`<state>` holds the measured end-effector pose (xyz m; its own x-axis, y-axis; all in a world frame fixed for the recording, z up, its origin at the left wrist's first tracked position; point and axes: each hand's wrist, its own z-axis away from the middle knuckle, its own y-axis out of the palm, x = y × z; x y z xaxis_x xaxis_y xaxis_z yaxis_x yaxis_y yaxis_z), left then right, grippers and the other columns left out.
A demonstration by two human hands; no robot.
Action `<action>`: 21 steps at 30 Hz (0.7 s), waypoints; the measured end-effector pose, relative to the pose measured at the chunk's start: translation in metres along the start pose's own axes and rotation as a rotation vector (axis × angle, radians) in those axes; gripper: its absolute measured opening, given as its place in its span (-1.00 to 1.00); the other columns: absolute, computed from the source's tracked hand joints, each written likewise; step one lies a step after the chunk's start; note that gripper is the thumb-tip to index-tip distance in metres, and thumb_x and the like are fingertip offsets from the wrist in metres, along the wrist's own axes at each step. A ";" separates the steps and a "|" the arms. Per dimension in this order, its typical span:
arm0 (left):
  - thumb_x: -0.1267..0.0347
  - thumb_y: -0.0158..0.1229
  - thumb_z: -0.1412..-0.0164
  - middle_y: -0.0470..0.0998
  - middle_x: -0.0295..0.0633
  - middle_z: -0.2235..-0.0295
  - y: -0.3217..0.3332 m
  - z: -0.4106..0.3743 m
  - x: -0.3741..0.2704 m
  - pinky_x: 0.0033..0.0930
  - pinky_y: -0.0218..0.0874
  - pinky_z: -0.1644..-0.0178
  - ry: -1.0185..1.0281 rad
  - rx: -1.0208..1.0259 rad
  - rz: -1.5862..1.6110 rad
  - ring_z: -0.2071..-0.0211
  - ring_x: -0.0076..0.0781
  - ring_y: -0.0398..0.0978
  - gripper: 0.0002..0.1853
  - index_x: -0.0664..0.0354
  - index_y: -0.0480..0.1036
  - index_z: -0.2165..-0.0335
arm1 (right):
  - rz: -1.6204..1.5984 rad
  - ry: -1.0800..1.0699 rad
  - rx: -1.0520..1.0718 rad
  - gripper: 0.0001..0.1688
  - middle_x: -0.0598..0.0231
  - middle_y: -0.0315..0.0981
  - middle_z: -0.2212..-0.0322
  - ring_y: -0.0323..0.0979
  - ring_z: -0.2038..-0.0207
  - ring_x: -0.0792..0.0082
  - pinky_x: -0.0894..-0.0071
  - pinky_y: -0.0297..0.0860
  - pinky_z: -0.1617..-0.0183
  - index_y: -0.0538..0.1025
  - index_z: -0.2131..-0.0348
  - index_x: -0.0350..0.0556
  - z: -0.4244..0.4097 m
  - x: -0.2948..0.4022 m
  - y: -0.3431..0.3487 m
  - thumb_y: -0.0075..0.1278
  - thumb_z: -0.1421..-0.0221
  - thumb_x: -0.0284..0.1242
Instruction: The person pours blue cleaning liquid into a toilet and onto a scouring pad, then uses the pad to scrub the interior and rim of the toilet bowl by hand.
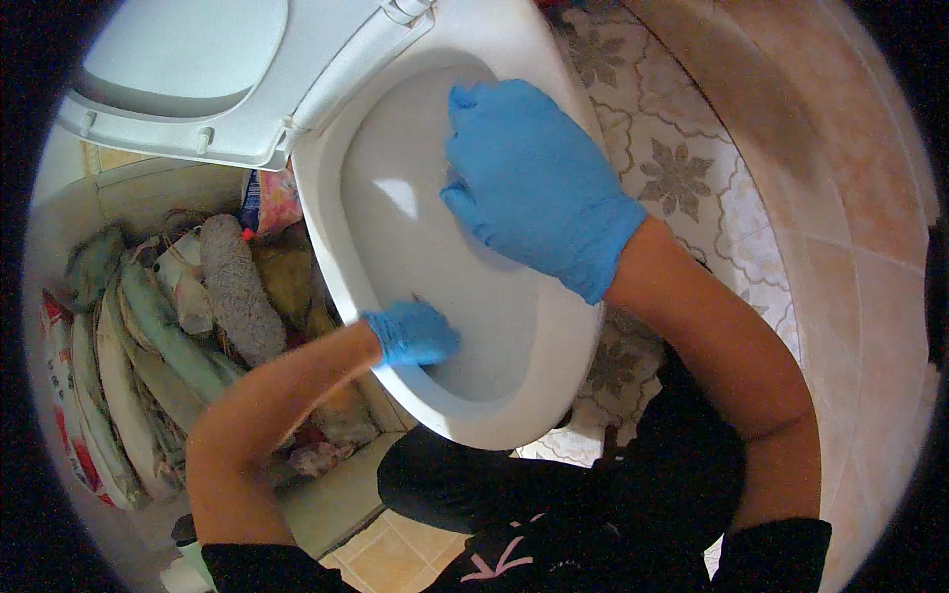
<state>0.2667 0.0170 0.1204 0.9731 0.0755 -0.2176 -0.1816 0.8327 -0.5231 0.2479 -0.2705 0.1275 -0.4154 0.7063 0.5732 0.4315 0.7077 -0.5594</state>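
Note:
A white toilet bowl (326,215) stands before me with its seat (259,133) raised at the upper left. Both of my hands wear blue disposable gloves. Over the right side of the bowl is my right hand (537,185), its back to the camera and its fingers curled; whether it holds something is hidden. My left hand (415,333) reaches over the near left rim into the bowl, slightly blurred, with its fingers pointing down and out of sight. What it touches there cannot be seen.
Left of the bowl lie folded bags or cloths (156,356), a grey fluffy roll (241,285) and a pink floral packet (278,200). Patterned floor tiles (675,178) show on the right, beside a curved tiled wall (838,185). My dark-clothed knee (445,482) is close to the bowl's front.

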 end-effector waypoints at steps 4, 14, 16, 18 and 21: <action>0.34 0.08 0.07 0.46 -0.03 0.67 -0.025 0.030 0.127 -0.18 0.25 0.45 -0.709 -0.195 -0.157 0.60 -0.07 0.42 -0.82 0.11 0.49 0.70 | -0.078 0.003 0.039 -0.77 0.05 0.33 0.39 0.28 0.21 0.10 0.22 0.22 0.03 0.46 0.59 -0.19 0.000 0.006 -0.002 0.05 0.15 -0.36; 0.12 -0.19 -0.18 0.52 -0.04 0.51 -0.024 -0.016 -0.014 0.01 0.29 0.36 -0.231 0.174 0.118 0.50 -0.01 0.48 -0.66 0.07 0.42 0.31 | -0.065 0.000 0.079 -0.75 0.07 0.32 0.42 0.29 0.23 0.08 0.19 0.21 0.03 0.46 0.59 -0.20 0.000 -0.002 -0.001 0.04 0.15 -0.34; 0.04 -0.27 -0.24 0.54 -0.03 0.48 -0.025 -0.020 -0.041 0.06 0.31 0.35 -0.100 0.193 0.330 0.50 0.03 0.50 -0.56 0.06 0.40 0.17 | -0.057 -0.003 0.071 -0.75 0.08 0.32 0.43 0.29 0.24 0.08 0.19 0.22 0.04 0.45 0.59 -0.20 0.000 -0.002 -0.001 0.04 0.15 -0.34; 0.18 -0.24 -0.23 0.52 0.04 0.46 -0.028 -0.007 0.010 -0.01 0.31 0.31 -0.368 0.140 0.222 0.46 0.06 0.48 -0.60 0.19 0.46 0.36 | -0.032 -0.012 0.063 -0.75 0.08 0.32 0.44 0.29 0.25 0.08 0.20 0.22 0.04 0.45 0.59 -0.20 0.001 -0.001 -0.004 0.03 0.14 -0.34; 0.33 -0.03 -0.01 0.51 0.05 0.52 -0.055 0.016 0.092 -0.08 0.31 0.33 -0.791 -0.212 -0.032 0.47 0.06 0.48 -0.74 0.23 0.51 0.61 | -0.046 -0.025 0.044 -0.76 0.08 0.33 0.44 0.29 0.26 0.08 0.20 0.22 0.04 0.45 0.59 -0.20 0.001 0.002 -0.004 0.02 0.13 -0.35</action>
<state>0.3688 -0.0137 0.1422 0.7763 0.4836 0.4043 -0.0976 0.7258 -0.6809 0.2453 -0.2718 0.1301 -0.4540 0.6727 0.5843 0.3761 0.7392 -0.5587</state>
